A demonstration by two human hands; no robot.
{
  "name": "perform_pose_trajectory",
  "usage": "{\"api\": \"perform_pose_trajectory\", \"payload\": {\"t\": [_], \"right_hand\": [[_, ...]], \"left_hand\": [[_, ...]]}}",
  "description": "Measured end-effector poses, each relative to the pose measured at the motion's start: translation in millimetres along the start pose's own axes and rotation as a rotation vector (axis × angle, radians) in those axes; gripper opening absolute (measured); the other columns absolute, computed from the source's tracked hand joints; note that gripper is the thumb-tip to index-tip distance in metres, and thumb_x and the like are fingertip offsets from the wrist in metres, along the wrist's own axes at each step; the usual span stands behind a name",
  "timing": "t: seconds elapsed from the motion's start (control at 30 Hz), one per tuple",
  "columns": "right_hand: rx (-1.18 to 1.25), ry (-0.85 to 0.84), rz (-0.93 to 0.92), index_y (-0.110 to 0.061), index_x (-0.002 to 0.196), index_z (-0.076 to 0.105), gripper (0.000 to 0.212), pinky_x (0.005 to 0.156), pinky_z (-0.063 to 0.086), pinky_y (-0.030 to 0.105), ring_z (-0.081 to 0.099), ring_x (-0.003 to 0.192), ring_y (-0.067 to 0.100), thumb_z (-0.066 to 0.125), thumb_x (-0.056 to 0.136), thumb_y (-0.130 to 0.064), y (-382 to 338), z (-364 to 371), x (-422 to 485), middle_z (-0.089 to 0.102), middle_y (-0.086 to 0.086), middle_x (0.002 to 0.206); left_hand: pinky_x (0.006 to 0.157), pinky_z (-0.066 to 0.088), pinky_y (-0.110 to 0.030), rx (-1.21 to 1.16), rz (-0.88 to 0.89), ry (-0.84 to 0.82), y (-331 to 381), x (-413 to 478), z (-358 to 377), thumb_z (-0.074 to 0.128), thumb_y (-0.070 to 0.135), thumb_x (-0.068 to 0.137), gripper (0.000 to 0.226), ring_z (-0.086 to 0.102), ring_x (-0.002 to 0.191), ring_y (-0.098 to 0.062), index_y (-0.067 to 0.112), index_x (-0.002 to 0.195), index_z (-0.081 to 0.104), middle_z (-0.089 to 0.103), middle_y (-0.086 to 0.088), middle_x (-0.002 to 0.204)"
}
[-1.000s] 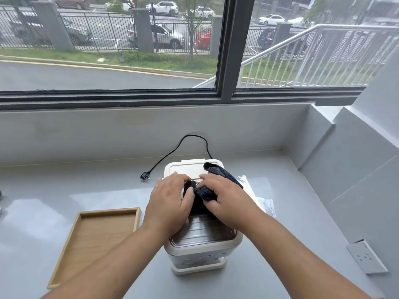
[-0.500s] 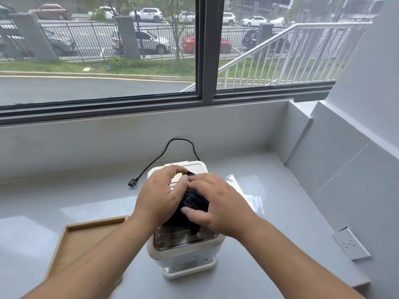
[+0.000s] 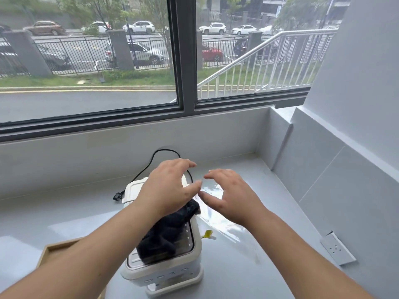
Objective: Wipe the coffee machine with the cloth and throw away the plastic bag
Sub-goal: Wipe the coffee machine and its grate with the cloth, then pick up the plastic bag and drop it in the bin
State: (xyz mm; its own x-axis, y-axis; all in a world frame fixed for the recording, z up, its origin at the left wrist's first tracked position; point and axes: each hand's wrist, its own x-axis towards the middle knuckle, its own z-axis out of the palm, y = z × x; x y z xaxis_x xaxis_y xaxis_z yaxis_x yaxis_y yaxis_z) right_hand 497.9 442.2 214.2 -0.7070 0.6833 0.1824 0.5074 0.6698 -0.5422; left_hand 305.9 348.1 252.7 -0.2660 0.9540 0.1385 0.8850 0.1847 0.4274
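Observation:
A white coffee machine (image 3: 172, 275) stands on the grey counter (image 3: 64, 216) in front of me. A dark cloth (image 3: 168, 234) lies crumpled on its top, with no hand on it. My left hand (image 3: 170, 188) hovers above the machine's back part, fingers spread and empty. My right hand (image 3: 228, 195) hovers just right of it, fingers apart, above a clear plastic bag (image 3: 224, 225) that lies flat on the counter beside the machine. A small yellow tag (image 3: 207, 235) sits at the bag's near edge.
A black power cord (image 3: 151, 162) with its plug (image 3: 117, 197) trails behind the machine. A wooden tray (image 3: 54, 249) sits at the left, partly under my left forearm. A wall socket (image 3: 336, 249) is at the right. Walls and a window enclose the counter.
Both hands let go of the cloth and lifted off the machine top, moving back and right. The cloth now rests loose on the machine. The view shifted right and up.

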Motion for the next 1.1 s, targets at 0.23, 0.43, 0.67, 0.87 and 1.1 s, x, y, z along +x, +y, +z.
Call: {"api": "perform_pose_trajectory", "payload": {"t": [0.23,0.43,0.67,0.87,1.1], "right_hand": [[-0.049,-0.002,0.105,-0.032,0.142,0.055,0.062,0.112,0.031,0.027,0.038,0.139,0.009,0.056,0.091,-0.068,50.6,-14.6,-2.4,0.054,-0.014,0.145],[-0.057,-0.013,0.16,-0.034,0.141,0.055,0.061,0.11,0.036,0.029,0.039,0.138,0.009,0.058,0.09,-0.066,89.2,-16.0,-10.6,0.055,-0.015,0.143],[-0.053,-0.023,0.211,-0.034,0.14,0.056,0.06,0.111,0.04,0.033,0.04,0.14,0.01,0.056,0.088,-0.065,123.4,-6.0,-15.5,0.056,-0.016,0.143],[-0.106,-0.093,0.251,-0.031,0.144,0.053,0.062,0.114,0.036,0.034,0.037,0.143,0.013,0.059,0.091,-0.061,152.1,13.4,-23.5,0.054,-0.012,0.147],[-0.145,-0.202,0.297,-0.029,0.146,0.05,0.065,0.113,0.036,0.036,0.039,0.142,0.019,0.061,0.09,-0.059,180.1,46.7,-37.1,0.053,-0.007,0.149]], "left_hand": [[0.122,0.024,-0.033,0.158,0.064,-0.093,25.2,22.4,32.6,0.055,0.068,0.088,0.069,0.032,0.148,-0.012,0.037,0.149,0.047,0.043,0.013,0.16],[0.126,0.024,-0.041,0.272,0.093,-0.211,46.9,47.2,57.9,0.054,0.069,0.085,0.078,0.03,0.153,-0.016,0.038,0.154,0.04,0.035,0.008,0.167],[0.125,0.025,-0.047,0.361,0.141,-0.315,70.8,70.1,92.3,0.052,0.074,0.083,0.082,0.029,0.153,-0.018,0.037,0.155,0.038,0.033,0.006,0.167],[0.123,0.029,-0.045,0.413,0.095,-0.409,69.5,81.3,135.2,0.059,0.069,0.081,0.084,0.036,0.149,-0.021,0.034,0.154,0.038,0.036,0.004,0.165],[0.118,0.033,-0.049,0.513,0.033,-0.532,55.2,80.3,186.3,0.061,0.065,0.077,0.084,0.039,0.145,-0.025,0.033,0.152,0.04,0.038,0.002,0.164]]}}
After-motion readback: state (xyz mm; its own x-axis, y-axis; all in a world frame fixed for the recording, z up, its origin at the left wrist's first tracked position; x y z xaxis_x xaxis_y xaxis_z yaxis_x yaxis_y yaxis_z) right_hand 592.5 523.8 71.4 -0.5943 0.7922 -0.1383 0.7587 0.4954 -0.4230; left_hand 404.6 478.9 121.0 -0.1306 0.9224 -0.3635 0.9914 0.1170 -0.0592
